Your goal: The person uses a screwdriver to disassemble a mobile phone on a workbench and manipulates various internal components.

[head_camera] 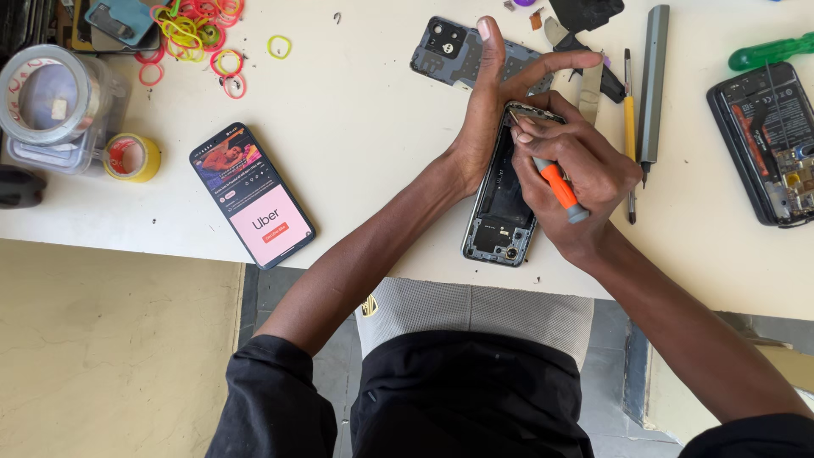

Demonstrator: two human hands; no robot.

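Observation:
An opened phone body (502, 212) lies on the white table (365, 127), its dark inner frame facing up. My left hand (496, 93) braces its far end, palm against the side and thumb stretched right. My right hand (577, 165) grips a small screwdriver with an orange and grey handle (560, 191), its tip at the phone's upper corner. A grey back cover (449, 53) lies just behind my left hand.
A lit phone (252, 195) lies to the left. Tape rolls (51, 89), a yellow tape roll (131, 158) and coloured rubber bands (195, 30) sit far left. A grey metal bar (653, 80), thin yellow tool (629, 119), green-handled screwdriver (767, 53) and another opened phone (767, 144) lie right.

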